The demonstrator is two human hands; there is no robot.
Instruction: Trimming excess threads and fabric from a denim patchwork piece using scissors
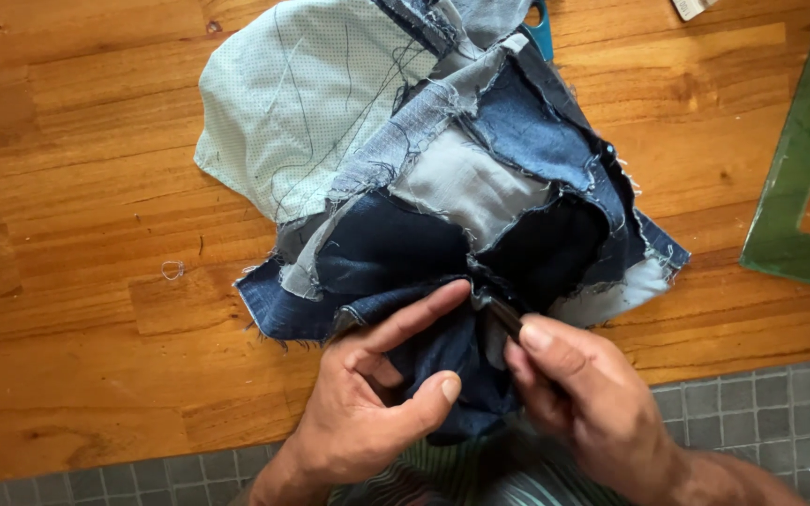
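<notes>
A patchwork piece of denim and grey fabric scraps point(461, 197) is spread on the wooden desk point(77, 187), its near edge drawn over the desk's front towards the person. The near fold is pinched by the left hand point(377, 394), with the index finger stretched along a seam and the thumb pressed beneath it. A slim dark tool point(506, 319), too much hidden for its kind to be told, is gripped in the right hand point(583, 394), with its tip set at the seam just beside the left index fingertip. Both hands are therefore closed on something: the left on cloth, the right on the tool.

The patchwork is judged soft, limp and light, with raw, fraying edges and loose threads that could snag or pull out. It would best be held at a stitched seam or a doubled fold, near the working point, where the layers are firmer. A pale dotted lining point(283, 103) is seen at the far left of the piece. A green ruler point(789, 187) lies well apart on the right, and a small thread loop point(172, 270) rests on the desk to the left.
</notes>
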